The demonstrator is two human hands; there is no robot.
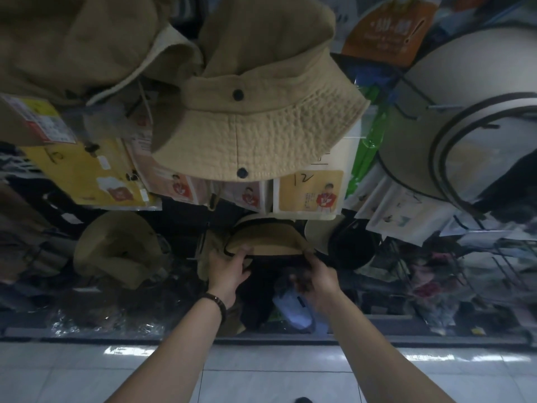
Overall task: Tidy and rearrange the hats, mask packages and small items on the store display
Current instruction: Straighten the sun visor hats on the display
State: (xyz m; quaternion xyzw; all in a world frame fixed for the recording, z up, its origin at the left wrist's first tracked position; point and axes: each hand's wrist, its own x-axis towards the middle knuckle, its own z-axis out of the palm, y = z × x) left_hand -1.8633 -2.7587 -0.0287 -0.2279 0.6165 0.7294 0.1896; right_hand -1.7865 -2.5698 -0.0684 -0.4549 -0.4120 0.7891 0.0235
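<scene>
**Both hands on tan hat, low centre of display**

Rack contents: a big khaki bucket hat (255, 126) with dark snaps hangs top centre. Behind it are a yellow package (87, 175) and a mask package (311, 190) marked "12". A white visor hat (465, 112) hangs right, by a wire hook (444, 107). Another khaki hat (119, 248) is lower left, a black hat (351, 245) lower right.

The tan brimmed hat (267, 242) is woven-looking, with a dark edge trim and band. The left hand (229, 269) pinches its left brim. The right hand (316, 277), blurred, curls round the right brim.
</scene>
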